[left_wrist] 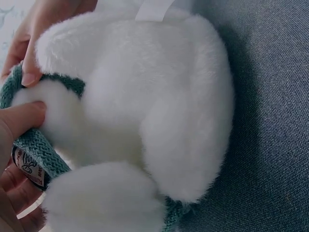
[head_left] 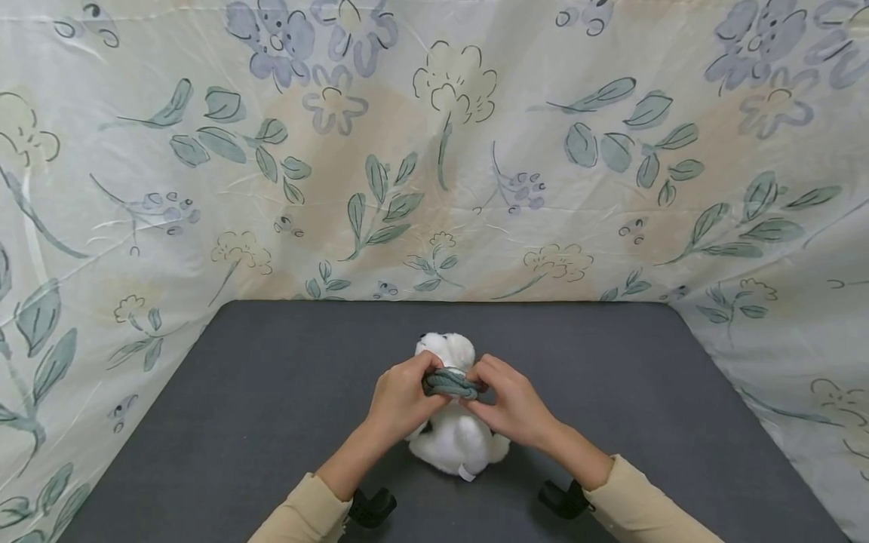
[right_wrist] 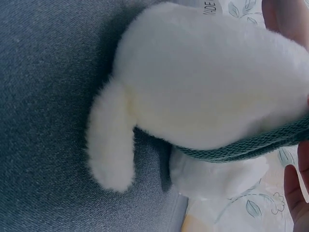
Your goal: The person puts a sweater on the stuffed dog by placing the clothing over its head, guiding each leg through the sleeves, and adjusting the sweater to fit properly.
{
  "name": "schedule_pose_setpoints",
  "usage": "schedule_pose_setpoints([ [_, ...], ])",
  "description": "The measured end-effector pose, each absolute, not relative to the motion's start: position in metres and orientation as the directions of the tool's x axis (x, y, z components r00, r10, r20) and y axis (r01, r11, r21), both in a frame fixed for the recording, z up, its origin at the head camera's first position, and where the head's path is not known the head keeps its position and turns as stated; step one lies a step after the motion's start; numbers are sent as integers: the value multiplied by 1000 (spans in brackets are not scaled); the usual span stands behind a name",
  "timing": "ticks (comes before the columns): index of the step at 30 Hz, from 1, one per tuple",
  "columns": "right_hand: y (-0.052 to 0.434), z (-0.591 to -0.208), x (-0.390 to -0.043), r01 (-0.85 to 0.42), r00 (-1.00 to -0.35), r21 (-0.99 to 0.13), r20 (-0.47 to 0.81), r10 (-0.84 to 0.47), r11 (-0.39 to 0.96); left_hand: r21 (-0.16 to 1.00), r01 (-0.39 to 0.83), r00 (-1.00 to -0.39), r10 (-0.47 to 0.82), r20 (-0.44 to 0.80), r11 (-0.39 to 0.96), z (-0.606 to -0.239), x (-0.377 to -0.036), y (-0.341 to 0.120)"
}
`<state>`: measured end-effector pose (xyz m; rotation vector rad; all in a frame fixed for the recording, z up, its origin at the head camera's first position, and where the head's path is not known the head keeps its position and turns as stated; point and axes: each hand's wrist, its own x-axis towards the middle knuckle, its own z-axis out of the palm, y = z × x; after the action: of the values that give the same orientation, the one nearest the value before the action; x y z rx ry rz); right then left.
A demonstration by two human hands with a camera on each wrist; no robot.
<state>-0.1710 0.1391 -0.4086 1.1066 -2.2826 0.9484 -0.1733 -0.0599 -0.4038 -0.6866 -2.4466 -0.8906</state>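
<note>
A white plush animal (head_left: 453, 434) lies on the dark grey table (head_left: 258, 392), head toward the far side. A green knitted scarf (head_left: 450, 383) is wrapped round its neck. My left hand (head_left: 402, 398) pinches the scarf from the left and my right hand (head_left: 511, 403) pinches it from the right. In the left wrist view the plush (left_wrist: 145, 111) fills the frame, with my left fingers (left_wrist: 21, 121) on the knitted scarf (left_wrist: 36, 150) and its small label. The right wrist view shows the plush body (right_wrist: 203, 82) with the scarf (right_wrist: 251, 145) stretched across it.
A floral cloth (head_left: 434, 151) hangs as a wall behind and on both sides of the table. Two black wrist-camera mounts (head_left: 370, 507) sit under my forearms near the front edge.
</note>
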Motion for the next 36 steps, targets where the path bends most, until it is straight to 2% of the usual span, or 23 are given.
schedule_pose_setpoints([
  [6, 140, -407, -170, -822, -562, -364, 645, -518, 439, 425, 582, -767, 293, 571, 694, -405, -173, -58],
  [11, 139, -407, -168, -843, -519, -289, 657, -547, 453, 372, 580, -745, 288, 602, 725, -406, -174, -58],
  [16, 145, -405, -167, -831, -531, -272, 650, -544, 486, 356, 606, -725, 309, 616, 711, -406, -176, -59],
  [21, 147, -400, -164, -793, -581, -322, 655, -483, 517, 415, 624, -735, 318, 599, 662, -406, -178, -61],
  [24, 146, -396, -162, -731, -647, -381, 652, -397, 566, 433, 644, -728, 332, 599, 631, -406, -177, -60],
  [27, 145, -392, -162, -660, -722, -441, 597, -351, 608, 437, 656, -726, 354, 589, 616, -406, -176, -58],
  [31, 146, -386, -162, -597, -788, -461, 489, -374, 657, 448, 657, -733, 374, 568, 606, -405, -174, -55],
  [36, 149, -379, -163, -567, -820, -454, 394, -415, 687, 463, 656, -736, 371, 566, 596, -405, -172, -52],
])
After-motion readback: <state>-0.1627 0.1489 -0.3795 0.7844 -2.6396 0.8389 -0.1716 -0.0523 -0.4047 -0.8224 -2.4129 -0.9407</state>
